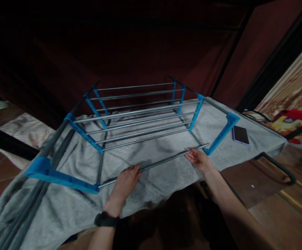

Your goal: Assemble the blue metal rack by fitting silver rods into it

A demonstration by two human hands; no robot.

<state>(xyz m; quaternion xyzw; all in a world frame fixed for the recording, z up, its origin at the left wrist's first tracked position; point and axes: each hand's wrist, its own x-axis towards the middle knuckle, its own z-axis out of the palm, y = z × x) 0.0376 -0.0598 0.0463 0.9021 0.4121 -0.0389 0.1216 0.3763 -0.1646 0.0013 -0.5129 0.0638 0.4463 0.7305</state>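
Note:
A metal rod [163,161] lies across the near side of a rack frame [137,123] made of grey tubes and blue plastic brackets. My left hand [127,180] is closed over the rod toward its left end. With bent fingers my right hand [196,158] grips the same rod near its right end. The rod's left end meets the lower tip of the near left bracket [67,178]. Its right end lies close to the foot of the near right bracket [222,134]; I cannot tell whether it is seated there. Several similar rods [140,132] span the brackets farther back.
A grey cloth [161,187] covers the table under the rack. A phone [240,134] lies on it at the right. Beyond are a red and yellow package [296,125] and a dark-framed chair [265,180]. A dark red panel [140,55] stands behind.

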